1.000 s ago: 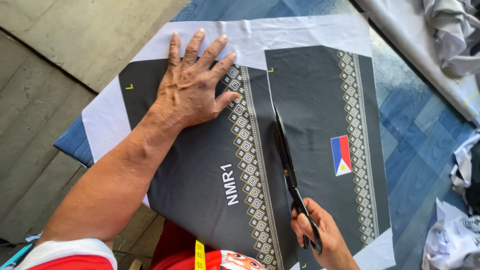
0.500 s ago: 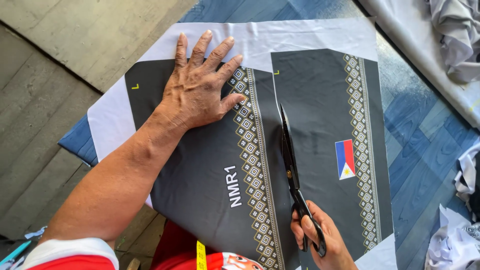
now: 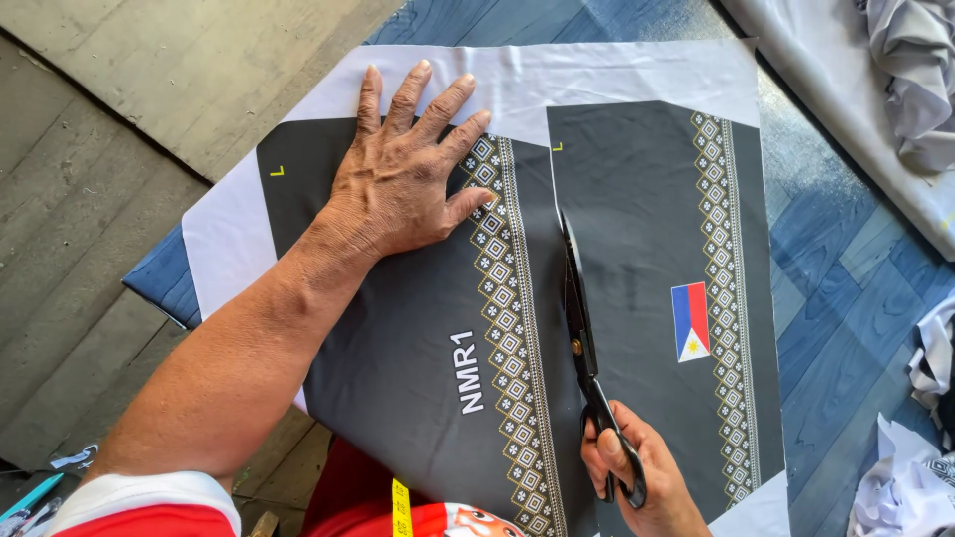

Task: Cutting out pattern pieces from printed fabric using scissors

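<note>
The left hand (image 3: 408, 174) lay flat on the printed cloth (image 3: 418, 358), its fingers spread wide and pressing down on the dark left panel near the far edge of the table (image 3: 846, 298), gripping nothing. The thumb rested against a band of white diamond pattern that ran down that panel. The right hand (image 3: 637, 477), at the near edge, was closed around the loops of black scissors (image 3: 587, 348), fingers threaded through the handles. The blades pointed away from the person, nearly shut, and lay along the narrow gap between the left panel and a second dark panel (image 3: 637, 229) to its right. That right panel carried its own diamond band and a small flag patch (image 3: 690, 320) in red, blue and white. The cloth had a white border, which showed along the far side and at the left corner, and it overhung the table's left edge above a wooden plank floor (image 3: 119, 119). The table top was blue with a wood-grain look. Crumpled grey and white fabric (image 3: 915, 70) sat at the far right corner, and more scraps (image 3: 915, 467) lay by the near right edge.
</note>
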